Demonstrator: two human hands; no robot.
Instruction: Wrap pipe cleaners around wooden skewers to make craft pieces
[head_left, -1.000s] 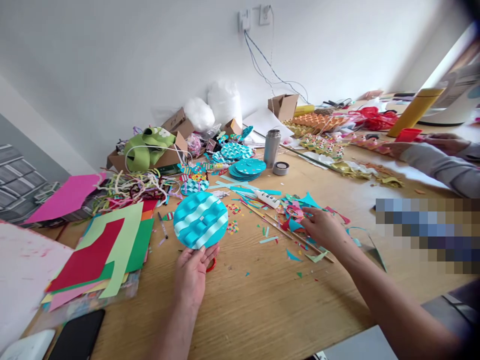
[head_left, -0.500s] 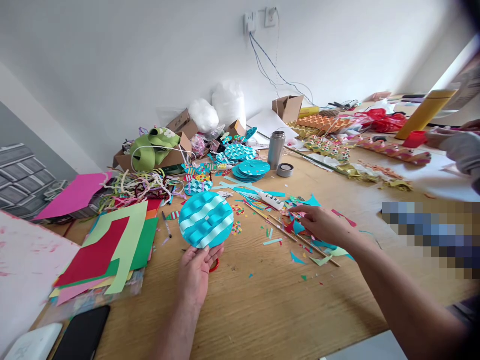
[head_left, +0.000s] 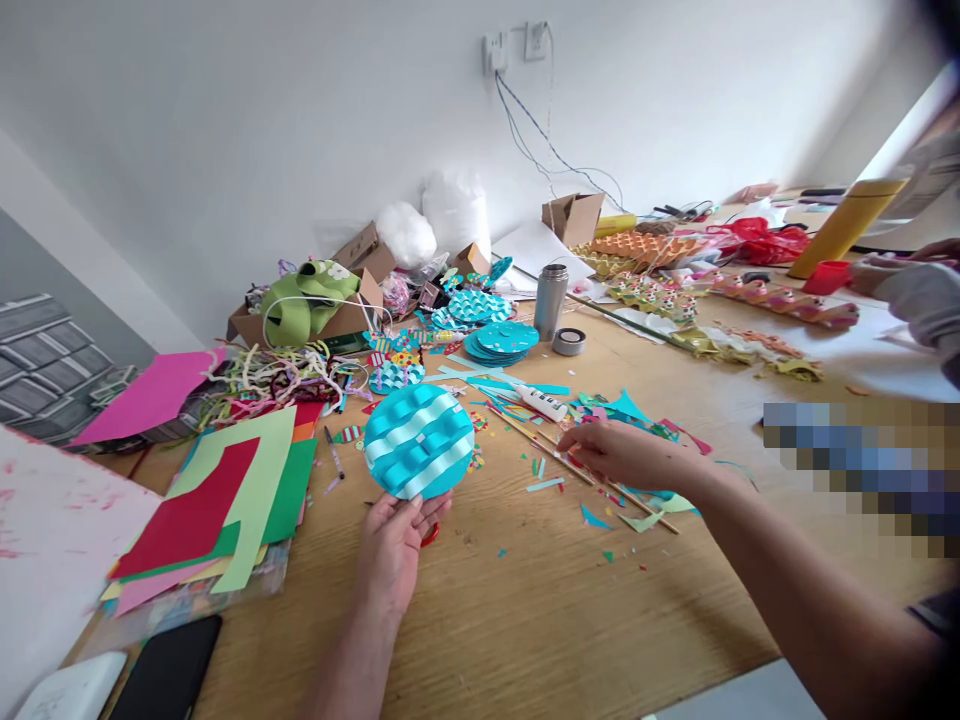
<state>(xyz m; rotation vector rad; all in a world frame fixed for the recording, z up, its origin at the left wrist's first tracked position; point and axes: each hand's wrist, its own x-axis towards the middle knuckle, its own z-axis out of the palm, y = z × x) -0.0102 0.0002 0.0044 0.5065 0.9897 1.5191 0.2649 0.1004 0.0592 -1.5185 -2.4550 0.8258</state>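
Observation:
My left hand [head_left: 394, 545] grips the lower edge of a round blue paper disc [head_left: 420, 440], thumb in front. Wavy strips in light and darker blue run across its face, and a small pale square sits near its middle. Behind those fingers, part of a red ring-shaped handle [head_left: 430, 532] shows. Over the paper scraps [head_left: 596, 515] and thin wooden sticks [head_left: 544, 447] is my right hand [head_left: 634, 455], its fingers bent and drawn together in a pinch. Whatever lies between its fingertips is too small to make out. A white glue tube [head_left: 543, 403] lies just beyond that hand.
Coloured paper sheets [head_left: 202, 500], a pen [head_left: 334, 452] and a black phone [head_left: 169, 665] lie on the left. Farther back stand a stack of blue discs [head_left: 501, 343], a metal bottle [head_left: 551, 302] and a tape roll [head_left: 568, 341]. Another person's sleeve [head_left: 919, 295] shows at right.
My right hand has drawn back left from the scrap pile, its fingers now closer together. The disc in my left hand has shifted slightly right.

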